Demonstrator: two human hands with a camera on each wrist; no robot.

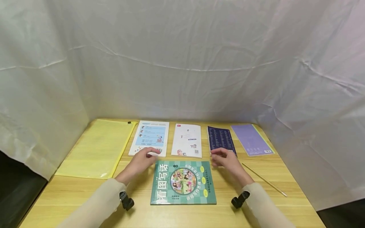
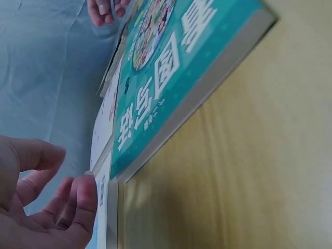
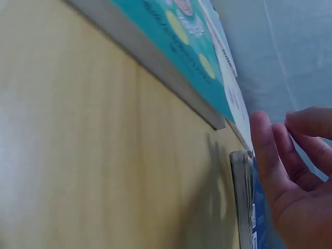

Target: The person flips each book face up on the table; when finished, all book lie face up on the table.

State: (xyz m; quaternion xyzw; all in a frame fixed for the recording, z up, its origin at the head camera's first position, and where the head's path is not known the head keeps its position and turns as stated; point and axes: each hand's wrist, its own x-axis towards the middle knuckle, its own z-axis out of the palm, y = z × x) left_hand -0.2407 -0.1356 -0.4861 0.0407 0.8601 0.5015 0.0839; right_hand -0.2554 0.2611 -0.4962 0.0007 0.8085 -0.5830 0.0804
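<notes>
Head view: on the tabletop (image 1: pixel 137 213), a green book (image 1: pixel 183 182) lay between the left hand (image 1: pixel 141 161) and the right hand (image 1: pixel 228 161), extending back between the wrists. Beyond the left hand lay a blue-and-white book (image 1: pixel 149 137); just beyond the right, a dark blue book (image 1: pixel 220 137); between these, a white booklet (image 1: pixel 186 141). A yellow pouch (image 1: pixel 92 150) lay left of both hands; a purple notebook (image 1: pixel 252 139) and a thin stick (image 1: pixel 264 179), right of them. Left wrist view: the left hand was relaxed, bent fingers spaced apart, near the green book's corner. Right wrist view: the right hand was likewise loosely bent; whether thumb and fingertips touched was hard to tell.
</notes>
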